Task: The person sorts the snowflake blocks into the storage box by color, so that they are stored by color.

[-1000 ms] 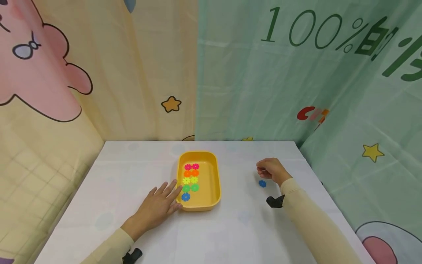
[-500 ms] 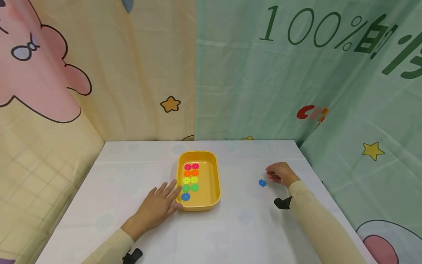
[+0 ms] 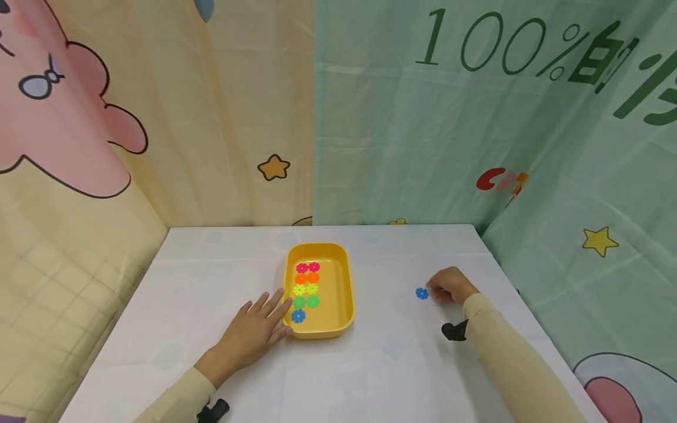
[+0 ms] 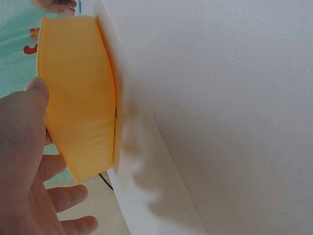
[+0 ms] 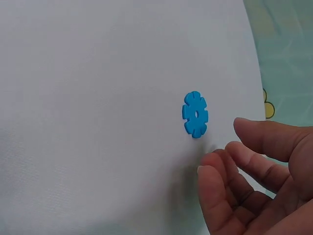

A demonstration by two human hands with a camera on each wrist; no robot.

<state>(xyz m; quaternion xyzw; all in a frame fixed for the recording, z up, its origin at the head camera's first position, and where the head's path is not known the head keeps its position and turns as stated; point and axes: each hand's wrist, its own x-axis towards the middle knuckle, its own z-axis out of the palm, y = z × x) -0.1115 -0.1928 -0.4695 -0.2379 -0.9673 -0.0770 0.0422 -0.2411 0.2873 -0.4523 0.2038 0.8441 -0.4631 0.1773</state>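
Observation:
A blue flower-shaped plastic snowflake disc (image 3: 421, 293) lies flat on the white table. Just beside it is my right hand (image 3: 451, 284), its fingers loosely bent and holding nothing. In the right wrist view a gap shows between the thumb and forefinger, and the disc (image 5: 195, 115) lies apart from the fingertips. My left hand (image 3: 251, 332) rests with spread fingers against the left edge of the yellow tray (image 3: 334, 296). The left wrist view shows the thumb at the rim of the tray (image 4: 80, 93). Inside the tray, pairs of pink, orange, yellow and green discs (image 3: 312, 301) sit above a single blue disc (image 3: 298, 316).
The table (image 3: 381, 364) is covered with a white cloth and ends at a back edge against printed curtains (image 3: 391, 117). A black strap piece (image 3: 453, 331) hangs at my right wrist, and another (image 3: 213, 410) at my left.
My right hand has moved right, off the loose blue disc, and then lowered beside it. The left hand and the tray have stayed in place.

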